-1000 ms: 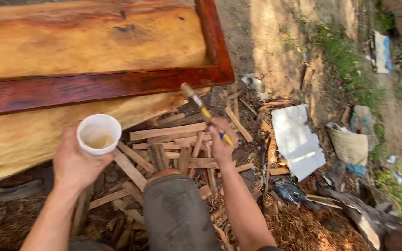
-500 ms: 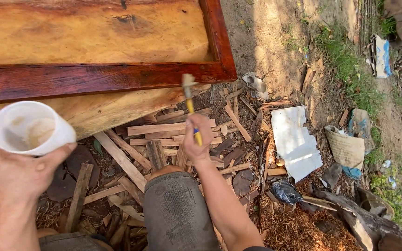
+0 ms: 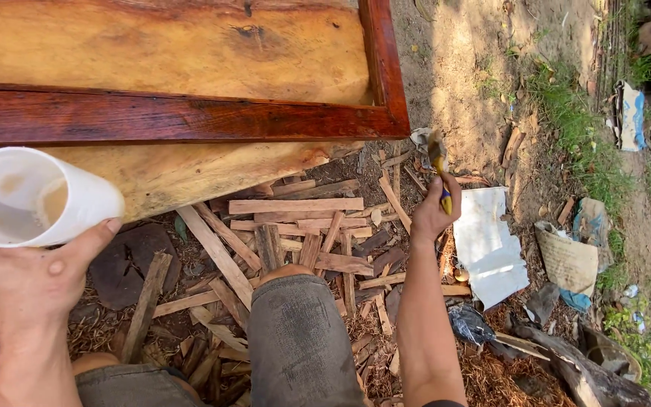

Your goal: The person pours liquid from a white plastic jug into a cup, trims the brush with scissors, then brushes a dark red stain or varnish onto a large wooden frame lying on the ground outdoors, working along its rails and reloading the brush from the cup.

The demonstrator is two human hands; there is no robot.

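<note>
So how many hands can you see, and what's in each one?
2. The left hand is at lower left, holding a white cup. The right hand is right of centre, gripping a brush over the wood scraps. No other hands show.

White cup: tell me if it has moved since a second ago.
Yes. The white cup in the left hand has come up and leftward, now overlapping the red-brown frame rail.
</note>
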